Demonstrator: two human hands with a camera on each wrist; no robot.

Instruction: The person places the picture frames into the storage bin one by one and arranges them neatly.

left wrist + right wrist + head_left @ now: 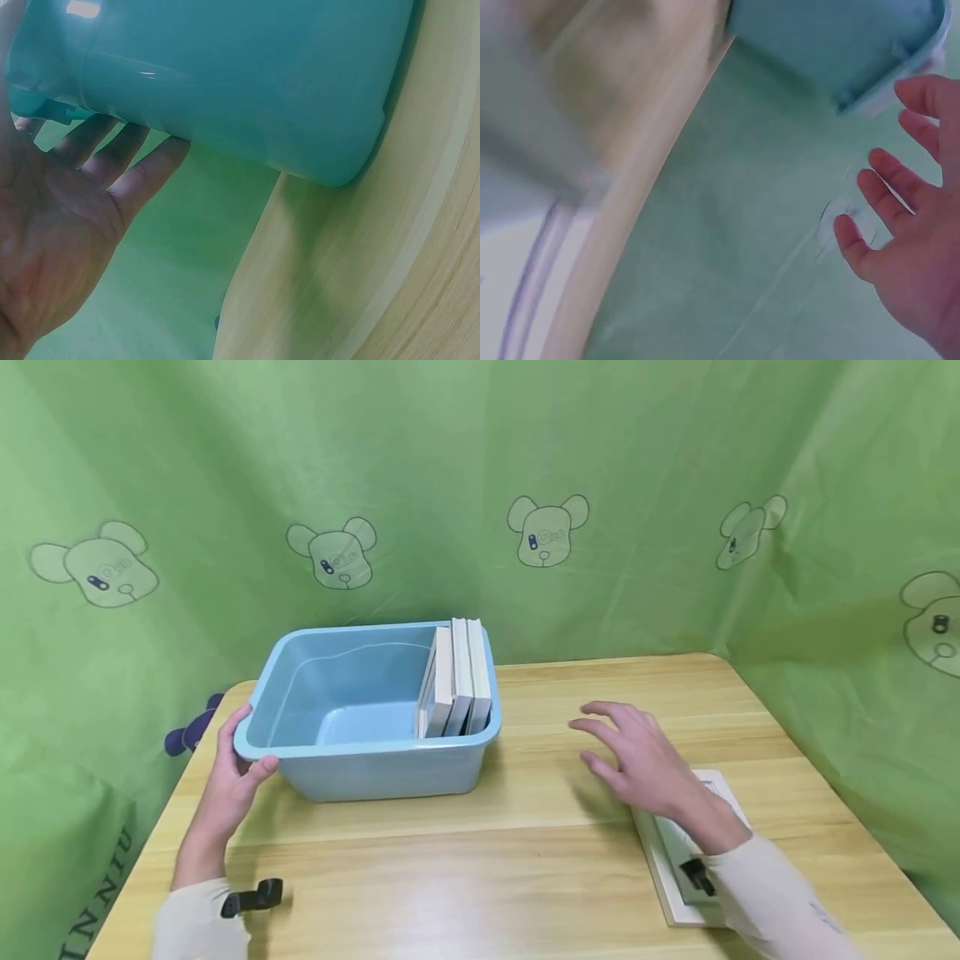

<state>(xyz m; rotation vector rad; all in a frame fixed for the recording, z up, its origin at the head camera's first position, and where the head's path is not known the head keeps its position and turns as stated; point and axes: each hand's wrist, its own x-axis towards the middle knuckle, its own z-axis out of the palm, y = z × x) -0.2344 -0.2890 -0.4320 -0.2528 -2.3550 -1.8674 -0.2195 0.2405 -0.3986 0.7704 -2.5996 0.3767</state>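
A light blue plastic basin [382, 772] stands on the wooden table. My left hand [228, 785] grips its near left corner, thumb at the front under the rim and fingers along the left side. In the left wrist view, the fingers [154, 169] touch the basin's outer wall. Several books [461, 681] stand upright against the basin's right end, pale page edges showing. My right hand [637, 756] hovers right of the basin, fingers spread and slightly bent, holding nothing. Beneath the right forearm lies a flat, white-bordered rectangular thing [675, 893], perhaps a book or frame, partly hidden.
The wooden table [465, 877] ends at a green curtain [450, 443] printed with bear heads, which hangs behind it and along both sides. Small black wrist cameras [255, 897] sit on both sleeves.
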